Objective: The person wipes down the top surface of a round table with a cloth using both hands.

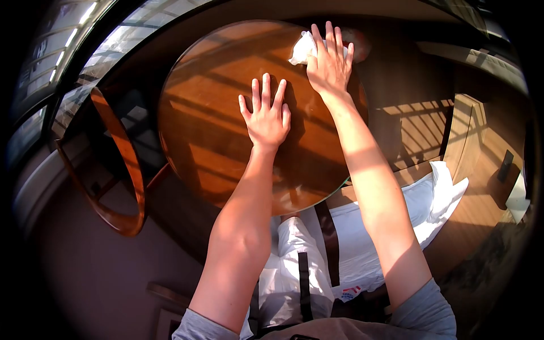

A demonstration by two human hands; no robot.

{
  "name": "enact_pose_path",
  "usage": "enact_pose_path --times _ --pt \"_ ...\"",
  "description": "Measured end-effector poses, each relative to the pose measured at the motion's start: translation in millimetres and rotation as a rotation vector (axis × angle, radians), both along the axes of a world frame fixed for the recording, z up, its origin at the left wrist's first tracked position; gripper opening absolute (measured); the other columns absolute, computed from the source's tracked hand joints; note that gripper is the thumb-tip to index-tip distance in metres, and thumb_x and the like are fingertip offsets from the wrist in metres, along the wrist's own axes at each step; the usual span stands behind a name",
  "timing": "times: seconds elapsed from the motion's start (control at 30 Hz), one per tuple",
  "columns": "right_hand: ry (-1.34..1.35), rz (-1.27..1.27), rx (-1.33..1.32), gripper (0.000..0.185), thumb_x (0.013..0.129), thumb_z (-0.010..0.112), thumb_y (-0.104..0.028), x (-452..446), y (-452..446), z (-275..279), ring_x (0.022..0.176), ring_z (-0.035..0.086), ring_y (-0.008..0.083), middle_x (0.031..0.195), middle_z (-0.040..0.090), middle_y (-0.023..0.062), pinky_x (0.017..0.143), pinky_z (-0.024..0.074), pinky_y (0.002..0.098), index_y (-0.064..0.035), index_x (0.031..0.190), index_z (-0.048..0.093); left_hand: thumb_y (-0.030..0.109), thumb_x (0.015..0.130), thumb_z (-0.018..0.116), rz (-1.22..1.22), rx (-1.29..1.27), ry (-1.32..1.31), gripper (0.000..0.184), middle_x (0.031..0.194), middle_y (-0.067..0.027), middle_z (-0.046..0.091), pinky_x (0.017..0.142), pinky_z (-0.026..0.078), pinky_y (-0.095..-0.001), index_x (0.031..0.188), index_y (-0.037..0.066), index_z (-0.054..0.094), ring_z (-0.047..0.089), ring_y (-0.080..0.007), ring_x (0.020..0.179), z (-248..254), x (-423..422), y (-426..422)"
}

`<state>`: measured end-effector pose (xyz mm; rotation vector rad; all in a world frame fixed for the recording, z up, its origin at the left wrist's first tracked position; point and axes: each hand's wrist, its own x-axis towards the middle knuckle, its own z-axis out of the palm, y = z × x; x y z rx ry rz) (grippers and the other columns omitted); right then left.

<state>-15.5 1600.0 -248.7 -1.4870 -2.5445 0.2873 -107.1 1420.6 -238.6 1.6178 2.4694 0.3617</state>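
Note:
A round brown table with a glossy top [209, 113] lies under both arms, striped by light and shadow. My left hand [266, 116] is over the middle of it, fingers spread, holding nothing. Near the far right edge, my right hand [330, 65] lies with its fingers apart on a crumpled white cloth [305, 49]. The cloth shows to the left of the fingers and between them; the palm hides the rest.
A wooden chair with a curved frame [133, 164] stands left of the table. White fabric [362, 232] lies at the lower right beside my legs. Windows [130, 39] line the upper left. A wooden panel [464, 136] stands at the right.

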Motion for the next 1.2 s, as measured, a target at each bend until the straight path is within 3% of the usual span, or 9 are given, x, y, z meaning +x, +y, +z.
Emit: enact_pose_path --times 0.17,0.27,0.53,0.7,0.83,0.97,1.07,1.2 --pt "0.102 -0.051 0.009 0.063 0.095 0.057 -0.022 -0.9 -10.6 11.2 0.153 0.029 0.0295 0.164 0.034 0.0117 0.123 0.018 0.0587 -0.0198 0.155 0.042 0.03 0.094 0.055 0.003 0.019 0.032 0.057 0.164 -0.0075 0.038 0.119 0.018 -0.0607 0.151 0.027 0.051 0.036 -0.0302 0.15 -0.1 0.8 1.3" --pt "0.08 0.007 0.05 0.059 0.095 0.057 -0.013 11.4 -28.7 12.5 0.147 0.041 0.0276 0.156 0.047 0.0079 0.12 0.0278 0.0545 -0.0205 0.153 0.046 0.03 0.094 0.054 0.002 0.01 0.033 0.057 0.164 -0.0075 0.038 0.12 0.018 -0.0599 0.151 0.028 0.051 0.036 -0.0299 0.149 1.0 0.1 1.1" --pt "0.035 0.105 -0.126 0.062 0.096 0.057 -0.029 47.2 -75.7 21.1 0.153 0.028 0.0296 0.165 0.035 0.0057 0.122 0.0191 0.059 -0.021 0.156 0.043 0.031 0.093 0.055 0.007 -0.014 -0.005 0.059 0.165 -0.0071 0.036 0.12 0.016 -0.0608 0.152 0.029 0.049 0.033 -0.0297 0.151 0.2 0.3 -0.4" --pt "0.052 0.082 -0.055 0.053 0.098 0.056 -0.026 29.4 -50.0 17.0 0.149 0.036 0.03 0.162 0.04 0.0043 0.122 0.02 0.0585 -0.0268 0.15 0.051 0.031 0.093 0.055 0.005 -0.031 -0.001 0.059 0.165 -0.0067 0.036 0.12 0.016 -0.0609 0.152 0.03 0.049 0.033 -0.0296 0.152 1.0 -0.3 -0.5" --pt "0.025 0.11 -0.023 0.05 0.099 0.054 -0.027 9.9 -23.9 14.1 0.149 0.036 0.0283 0.162 0.04 0.0035 0.122 0.0194 0.0581 -0.0261 0.149 0.052 0.031 0.093 0.056 0.005 -0.017 0.001 0.059 0.165 -0.0066 0.036 0.12 0.017 -0.061 0.152 0.029 0.049 0.033 -0.0298 0.152 1.1 0.6 0.8" --pt "0.022 0.11 0.0 0.051 0.098 0.055 -0.027 14.0 -34.1 13.5 0.149 0.035 0.0293 0.163 0.038 0.004 0.122 0.0192 0.0585 -0.0264 0.15 0.051 0.03 0.093 0.057 0.001 -0.019 -0.007 0.059 0.165 -0.0071 0.036 0.12 0.017 -0.061 0.152 0.028 0.049 0.033 -0.0302 0.151 3.3 -0.7 0.8" --pt "-0.048 0.09 -0.134 0.054 0.097 0.059 -0.025 26.9 -63.7 23.2 0.15 0.034 0.0313 0.164 0.037 0.005 0.122 0.0191 0.0592 -0.0274 0.15 0.051 0.03 0.092 0.057 0.002 -0.002 -0.003 0.06 0.165 -0.0074 0.036 0.12 0.016 -0.0607 0.152 0.028 0.049 0.033 -0.0305 0.151 0.2 0.1 0.4" --pt "0.012 0.1 -0.147 0.055 0.095 0.062 -0.02 31.6 -72.3 26.2 0.149 0.036 0.0304 0.161 0.042 0.0049 0.122 0.0201 0.0588 -0.0282 0.148 0.054 0.03 0.092 0.057 0.01 -0.003 -0.014 0.061 0.165 -0.0071 0.036 0.12 0.016 -0.0608 0.152 0.028 0.048 0.033 -0.0304 0.152 -2.2 -0.8 0.3"
